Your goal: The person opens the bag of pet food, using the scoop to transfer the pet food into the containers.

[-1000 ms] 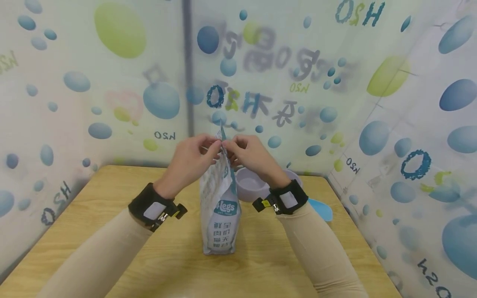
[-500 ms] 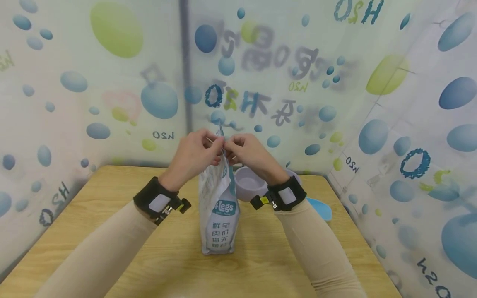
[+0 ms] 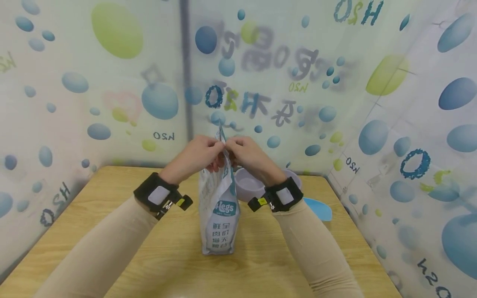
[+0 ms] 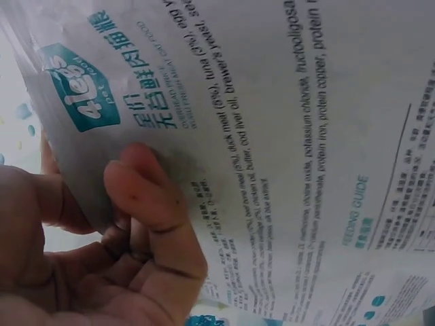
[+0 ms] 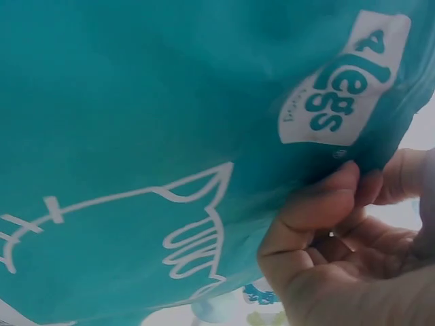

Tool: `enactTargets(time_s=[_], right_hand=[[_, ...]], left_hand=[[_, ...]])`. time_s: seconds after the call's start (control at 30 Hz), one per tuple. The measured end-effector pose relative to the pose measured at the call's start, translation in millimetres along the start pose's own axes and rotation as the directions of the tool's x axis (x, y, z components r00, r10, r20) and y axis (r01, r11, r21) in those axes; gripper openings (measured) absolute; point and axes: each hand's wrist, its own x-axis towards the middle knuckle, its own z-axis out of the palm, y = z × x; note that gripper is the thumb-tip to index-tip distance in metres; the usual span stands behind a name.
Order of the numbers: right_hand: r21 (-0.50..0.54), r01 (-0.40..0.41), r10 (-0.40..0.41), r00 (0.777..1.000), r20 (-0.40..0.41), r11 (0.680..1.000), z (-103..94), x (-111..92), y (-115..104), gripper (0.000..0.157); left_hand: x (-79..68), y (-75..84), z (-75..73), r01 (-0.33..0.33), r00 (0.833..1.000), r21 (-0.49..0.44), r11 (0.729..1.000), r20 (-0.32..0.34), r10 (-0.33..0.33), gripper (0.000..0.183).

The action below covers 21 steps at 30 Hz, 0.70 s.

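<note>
A tall white and teal cat food bag stands upright on the table, its narrow side towards me. At its top edge my left hand pinches the near corner from the left, and my right hand pinches it from the right, the two nearly touching. The left wrist view has the printed white face of the bag, with curled fingers against it. On the teal face of the bag in the right wrist view, the right fingers bend at the edge.
Behind my right hand are a pale purple bowl and a second rounded rim. A light blue flat object, partly hidden by the right wrist, lies to the right. Patterned walls enclose the wooden table.
Both hands have dipped slightly at the top of the bag. The left fingers have curled in closer and its thumb has come nearer the right hand. The bag stays in place.
</note>
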Motion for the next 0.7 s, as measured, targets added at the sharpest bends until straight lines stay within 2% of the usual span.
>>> enactTargets(time_s=[0.17, 0.37, 0.7], right_hand=[[0.034, -0.002, 0.004, 0.999, -0.037, 0.999, 3.8, 0.1, 4.7, 0.039], [-0.042, 0.0, -0.003, 0.998, -0.061, 0.999, 7.4, 3.3, 5.9, 0.041], [-0.027, 0.003, -0.002, 1.0, 0.019, 1.0, 3.1, 0.8, 5.4, 0.044]], left_hand=[[-0.5, -1.8, 3.7, 0.014, 1.0, -0.085, 0.996, 0.02, -0.013, 0.037], [-1.1, -3.1, 5.7, 0.027, 0.999, -0.11, 0.994, 0.022, -0.025, 0.038], [-5.3, -3.3, 6.8, 0.043, 0.998, -0.156, 0.987, 0.053, -0.035, 0.042]])
